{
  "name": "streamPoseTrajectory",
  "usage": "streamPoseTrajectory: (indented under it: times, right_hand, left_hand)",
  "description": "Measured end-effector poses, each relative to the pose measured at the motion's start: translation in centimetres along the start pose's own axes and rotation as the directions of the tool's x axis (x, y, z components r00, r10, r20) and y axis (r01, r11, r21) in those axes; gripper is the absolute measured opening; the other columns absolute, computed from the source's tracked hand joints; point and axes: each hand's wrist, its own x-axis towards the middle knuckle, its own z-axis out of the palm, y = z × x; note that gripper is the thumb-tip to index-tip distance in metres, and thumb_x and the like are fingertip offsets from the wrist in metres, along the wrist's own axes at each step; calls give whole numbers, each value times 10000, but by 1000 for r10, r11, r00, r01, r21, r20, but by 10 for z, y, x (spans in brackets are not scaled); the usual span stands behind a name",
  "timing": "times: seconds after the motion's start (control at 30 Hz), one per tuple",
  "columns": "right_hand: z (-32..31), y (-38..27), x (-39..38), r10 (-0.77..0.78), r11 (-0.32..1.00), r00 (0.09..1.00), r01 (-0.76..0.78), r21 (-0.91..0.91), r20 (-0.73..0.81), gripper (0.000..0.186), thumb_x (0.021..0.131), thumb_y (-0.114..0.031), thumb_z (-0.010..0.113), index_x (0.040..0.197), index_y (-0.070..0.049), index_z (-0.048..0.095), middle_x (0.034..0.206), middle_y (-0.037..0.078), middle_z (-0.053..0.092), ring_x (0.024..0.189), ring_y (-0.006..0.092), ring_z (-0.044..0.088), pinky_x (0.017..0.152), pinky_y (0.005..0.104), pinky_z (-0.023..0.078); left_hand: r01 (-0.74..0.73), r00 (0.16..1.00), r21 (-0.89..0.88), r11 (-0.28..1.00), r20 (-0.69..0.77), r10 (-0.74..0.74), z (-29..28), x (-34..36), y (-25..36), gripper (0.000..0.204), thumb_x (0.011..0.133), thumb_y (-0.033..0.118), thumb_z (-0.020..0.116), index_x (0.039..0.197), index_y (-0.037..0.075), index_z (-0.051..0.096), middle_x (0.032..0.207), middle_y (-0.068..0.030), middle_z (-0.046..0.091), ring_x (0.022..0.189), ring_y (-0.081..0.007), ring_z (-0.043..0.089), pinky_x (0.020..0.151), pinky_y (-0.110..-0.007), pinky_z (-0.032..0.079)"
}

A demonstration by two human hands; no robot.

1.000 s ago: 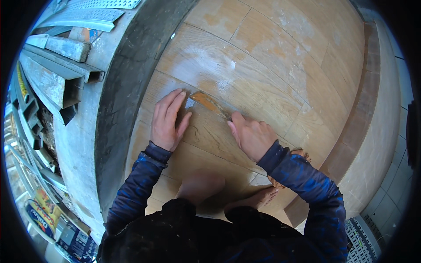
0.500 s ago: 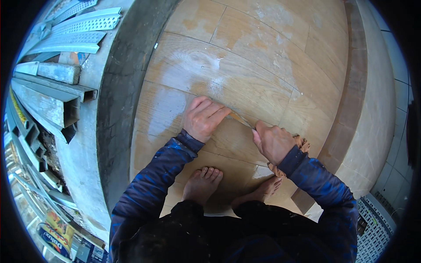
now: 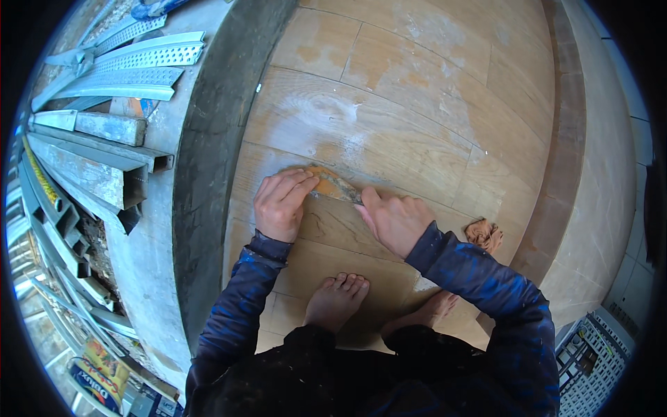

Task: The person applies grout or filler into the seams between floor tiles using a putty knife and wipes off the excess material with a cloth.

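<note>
A flat, trowel-like scraper (image 3: 332, 185) with an orange-stained, grey-smeared blade lies low over the wood-look floor tiles (image 3: 403, 132). My right hand (image 3: 397, 221) is closed round its narrow end, and the grip inside the fist is hidden. At the broad end, my left hand (image 3: 280, 203) has its fingers together on the blade. Whitish smears and damp patches cover the tiles beyond both hands. A crumpled brown cloth (image 3: 483, 235) rests on the floor just right of my right hand.
My bare feet (image 3: 338, 300) stand close below the hands. On the left runs a raised grey concrete edge (image 3: 205, 181), with metal channels (image 3: 104, 174) and perforated strips (image 3: 139, 59) piled beyond it. A brown-edged pale ledge (image 3: 587, 208) borders the right; a grey plastic crate (image 3: 597, 365) sits lower right.
Both hands have moved left with the scraper, the left also slightly down. The blade has turned from nearly edge-on to showing its broad face. The cloth has come out from behind my right wrist.
</note>
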Motion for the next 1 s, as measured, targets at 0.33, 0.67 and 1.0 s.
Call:
streamPoseTrajectory:
  times: [0.33, 0.67, 1.0]
  right_hand:
    - [-9, 41, -45, 140, 984, 984, -151, 93, 113, 305, 1073, -347, 507, 1004, -53, 544, 670, 215, 666, 638, 458, 677, 605, 554, 539]
    - [25, 163, -254, 313, 943, 938, -288, 165, -148, 656, 973, -262, 637, 1497, 41, 384, 1479, 314, 412, 1337, 487, 444, 1114, 557, 362]
    - [99, 115, -128, 119, 992, 952, -105, 67, -281, 909, 900, -226, 698, 1545, 157, 184, 1611, 424, 171, 1511, 575, 202, 1252, 594, 195]
  left_hand:
    - [-83, 970, -168, 982, 214, 118, 39, 30, 32, 356, 712, -66, 666, 1010, 93, 779, 984, -54, 758, 891, -256, 701, 785, -380, 571]
    - [-218, 925, -415, 883, 202, 323, 47, -8, 109, 302, 775, 107, 679, 1062, 97, 771, 1066, -17, 743, 968, -190, 694, 795, -319, 516]
    - [-156, 928, -409, 899, 251, 275, -22, -41, 70, 285, 765, 143, 784, 1050, 121, 787, 1089, -13, 762, 996, -186, 713, 733, -317, 532]
